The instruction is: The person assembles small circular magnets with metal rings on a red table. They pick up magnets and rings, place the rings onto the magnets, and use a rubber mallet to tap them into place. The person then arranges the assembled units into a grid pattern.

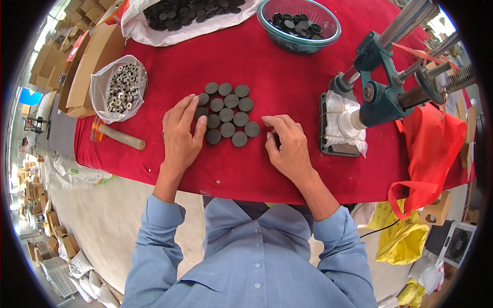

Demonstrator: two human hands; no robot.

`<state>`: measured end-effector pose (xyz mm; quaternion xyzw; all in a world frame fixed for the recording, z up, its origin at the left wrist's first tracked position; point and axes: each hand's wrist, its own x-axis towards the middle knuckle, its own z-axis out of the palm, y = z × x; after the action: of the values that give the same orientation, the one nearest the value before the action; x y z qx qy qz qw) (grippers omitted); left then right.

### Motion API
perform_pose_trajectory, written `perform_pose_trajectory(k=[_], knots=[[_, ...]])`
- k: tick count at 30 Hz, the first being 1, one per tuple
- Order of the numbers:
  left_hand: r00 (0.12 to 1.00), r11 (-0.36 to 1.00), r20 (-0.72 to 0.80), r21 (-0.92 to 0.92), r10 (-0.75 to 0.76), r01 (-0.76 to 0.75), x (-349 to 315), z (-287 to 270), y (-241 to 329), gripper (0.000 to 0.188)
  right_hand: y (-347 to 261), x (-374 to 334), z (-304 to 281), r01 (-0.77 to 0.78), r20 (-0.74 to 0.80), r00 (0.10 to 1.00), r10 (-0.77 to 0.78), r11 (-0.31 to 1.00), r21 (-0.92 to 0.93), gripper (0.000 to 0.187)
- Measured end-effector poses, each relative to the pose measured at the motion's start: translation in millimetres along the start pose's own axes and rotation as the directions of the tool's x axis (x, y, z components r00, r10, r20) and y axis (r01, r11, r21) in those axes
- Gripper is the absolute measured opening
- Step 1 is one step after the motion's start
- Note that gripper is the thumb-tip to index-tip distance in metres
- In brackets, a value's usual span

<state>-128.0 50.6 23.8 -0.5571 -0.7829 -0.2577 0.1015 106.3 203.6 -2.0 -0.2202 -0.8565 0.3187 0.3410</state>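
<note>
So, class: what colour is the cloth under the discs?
Red cloth, clearest in the head view.

Cluster of flat round dark rubber discs (226,113) on red cloth-covered table (287,77), between left hand (181,136) and right hand (288,146); green metal hand press (382,90) at right.

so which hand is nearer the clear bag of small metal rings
Left. The left hand lies just right of the clear bag of small metal rings; the right hand sits farther right.

The left hand (181,134) covers part of the leftmost dark discs (226,114). Whatever sits under the right hand's (287,146) curled fingers (273,123) is hidden. The picture's top edge cuts the white bag (154,32), and the press handles (411,18) run out of view.
</note>
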Motion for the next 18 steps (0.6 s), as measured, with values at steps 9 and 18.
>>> perform_pose_trajectory(k=[9,18], knots=[[0.990,0.979,0.115,0.181,0.078,-0.098,5.9,11.0,0.8,0.048,0.1,-1.5,1.2,-0.001,0.002,1.000,0.001,1.000,-0.007,0.040],[0.989,0.986,0.125,-0.137,-0.080,0.097,-19.8,4.8,-10.9,0.068,-3.8,-0.9,0.7,0.090,0.017,0.996,-0.090,0.996,0.010,0.036]])
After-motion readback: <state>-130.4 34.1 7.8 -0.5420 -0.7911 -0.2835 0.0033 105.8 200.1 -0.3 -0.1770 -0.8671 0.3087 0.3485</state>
